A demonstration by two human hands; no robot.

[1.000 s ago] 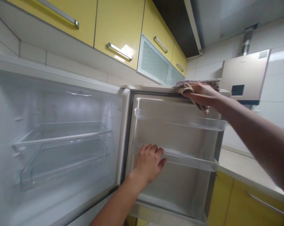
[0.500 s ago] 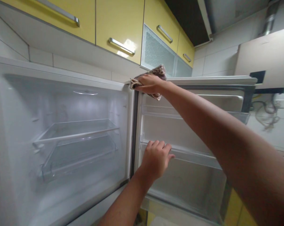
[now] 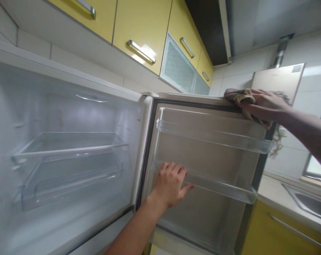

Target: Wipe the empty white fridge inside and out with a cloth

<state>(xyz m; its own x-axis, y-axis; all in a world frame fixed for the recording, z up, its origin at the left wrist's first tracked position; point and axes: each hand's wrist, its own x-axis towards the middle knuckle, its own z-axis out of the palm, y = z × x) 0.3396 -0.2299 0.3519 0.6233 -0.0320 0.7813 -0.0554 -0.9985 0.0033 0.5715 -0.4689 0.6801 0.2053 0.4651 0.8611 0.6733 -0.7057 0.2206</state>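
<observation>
The fridge door (image 3: 203, 216) stands swung open beside the lit fridge compartment (image 3: 78, 117). My right hand (image 3: 269, 104) grips a brown patterned cloth (image 3: 237, 95) against the top edge of the door, near its outer corner. Folds of the cloth hang over the door's inner side, and part of it is hidden under my fingers. Lower down, my left hand (image 3: 169, 186) has its fingers hooked over the rim of the lower clear door shelf (image 3: 219, 187), thumb sticking out to the side. Above it runs the upper clear door shelf (image 3: 216, 138).
Inside the fridge are a glass shelf (image 3: 75, 143) and a clear drawer (image 3: 72, 180). Yellow wall cabinets (image 3: 141, 24) hang above. To the right are a water heater (image 3: 280, 79), a countertop (image 3: 274, 191) with a sink (image 3: 311, 203), and a yellow lower cabinet (image 3: 280, 230).
My right hand has slid the cloth rightward along the door's top edge, from the hinge side to the outer corner. My left hand stays at the lower door shelf. The view has turned right.
</observation>
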